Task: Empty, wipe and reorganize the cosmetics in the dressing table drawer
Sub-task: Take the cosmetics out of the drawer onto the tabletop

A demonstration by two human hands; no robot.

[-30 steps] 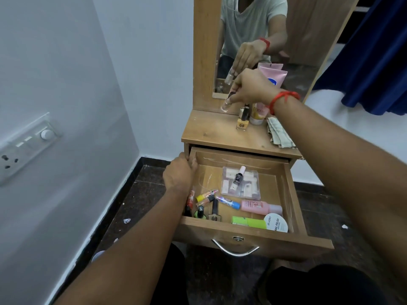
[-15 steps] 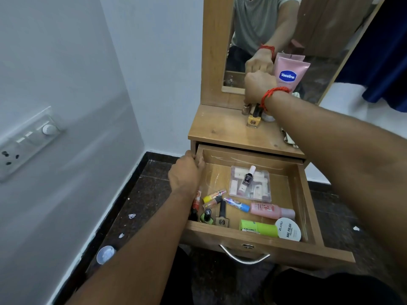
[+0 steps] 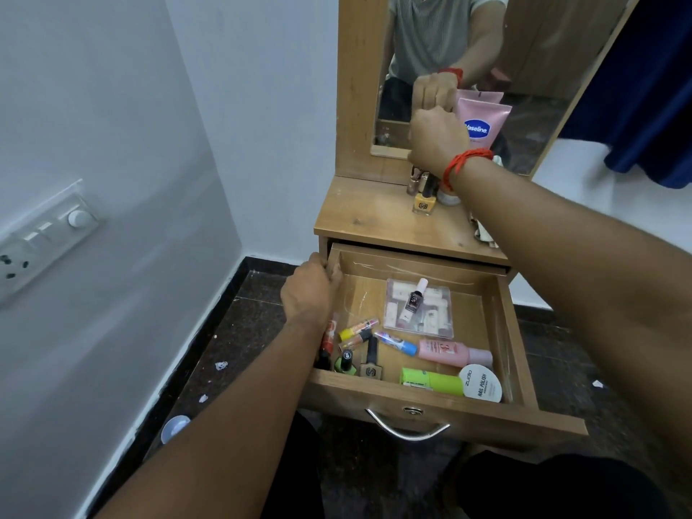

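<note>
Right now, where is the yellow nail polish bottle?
In the head view, the yellow nail polish bottle stands upright on the dressing table top, below the right hand, in front of the other small bottles by the mirror.

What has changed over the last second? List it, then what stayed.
The right hand, which held a small bottle above the tabletop, lowered it beside the yellow polish bottle and now sits over that cluster; whether it has let go is hidden. The left hand stays on the drawer edge; the drawer contents are unmoved.
</note>
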